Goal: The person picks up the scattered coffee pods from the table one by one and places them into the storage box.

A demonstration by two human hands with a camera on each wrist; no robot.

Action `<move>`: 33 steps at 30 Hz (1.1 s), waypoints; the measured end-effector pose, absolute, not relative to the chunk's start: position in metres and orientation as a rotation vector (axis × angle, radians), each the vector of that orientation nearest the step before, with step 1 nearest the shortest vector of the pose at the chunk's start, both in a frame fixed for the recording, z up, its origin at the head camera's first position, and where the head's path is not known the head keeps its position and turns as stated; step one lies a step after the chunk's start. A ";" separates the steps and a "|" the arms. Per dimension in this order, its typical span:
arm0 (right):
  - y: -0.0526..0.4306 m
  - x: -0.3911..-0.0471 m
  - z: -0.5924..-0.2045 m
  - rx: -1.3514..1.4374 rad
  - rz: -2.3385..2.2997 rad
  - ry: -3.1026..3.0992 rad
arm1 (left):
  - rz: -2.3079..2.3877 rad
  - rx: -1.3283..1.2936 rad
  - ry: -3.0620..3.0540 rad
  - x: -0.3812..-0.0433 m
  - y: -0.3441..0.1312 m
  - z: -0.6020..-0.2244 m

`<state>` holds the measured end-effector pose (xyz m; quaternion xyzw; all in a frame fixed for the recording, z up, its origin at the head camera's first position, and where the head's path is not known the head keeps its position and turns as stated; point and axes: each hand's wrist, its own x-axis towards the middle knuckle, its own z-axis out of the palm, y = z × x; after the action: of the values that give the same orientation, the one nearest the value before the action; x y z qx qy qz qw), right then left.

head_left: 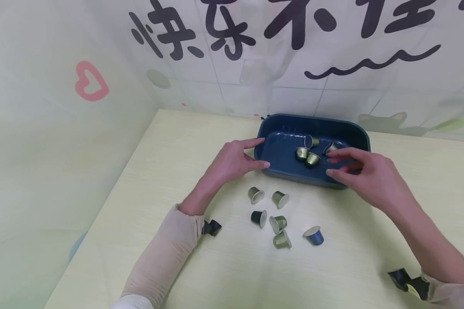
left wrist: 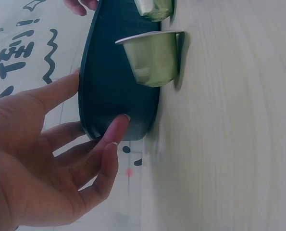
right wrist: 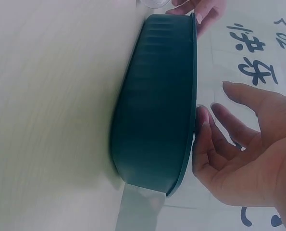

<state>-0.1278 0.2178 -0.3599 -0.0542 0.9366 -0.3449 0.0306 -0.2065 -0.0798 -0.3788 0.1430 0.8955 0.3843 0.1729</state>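
Note:
A dark blue-green plastic basin [head_left: 282, 169] stands on the table near the wall, with several greenish coffee capsules [head_left: 312, 160] inside. My left hand [head_left: 236, 161] holds its left end, thumb and index finger spread along the rim; the left wrist view shows the fingers [left wrist: 116, 130] against the end wall. Over the basin's right end hovers my right hand [head_left: 367, 171], fingers loosely bent and thumb apart. One capsule [head_left: 331, 148] lies by its fingertips, partly covered. In the right wrist view nothing shows between thumb and fingers.
In front of the basin several more capsules lie scattered on the pale table [head_left: 224, 266]: green ones [head_left: 280, 199], a black one [head_left: 257, 217] and a blue one [head_left: 315, 236]. A printed white sheet [head_left: 274, 68] hangs behind the basin.

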 end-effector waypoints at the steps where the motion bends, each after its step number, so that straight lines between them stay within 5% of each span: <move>1: 0.218 -0.127 -0.360 -0.171 -1.066 2.886 | 1.090 0.405 2.540 -0.206 -0.080 -0.379; 33: 0.217 -0.095 -0.361 -0.209 -1.194 2.867 | 1.088 0.384 2.528 -0.206 -0.079 -0.378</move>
<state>-0.0954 0.2171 -0.3610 -0.0672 0.9210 -0.3835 0.0142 -0.2064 -0.0791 -0.3782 0.1361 0.8948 0.3851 0.1805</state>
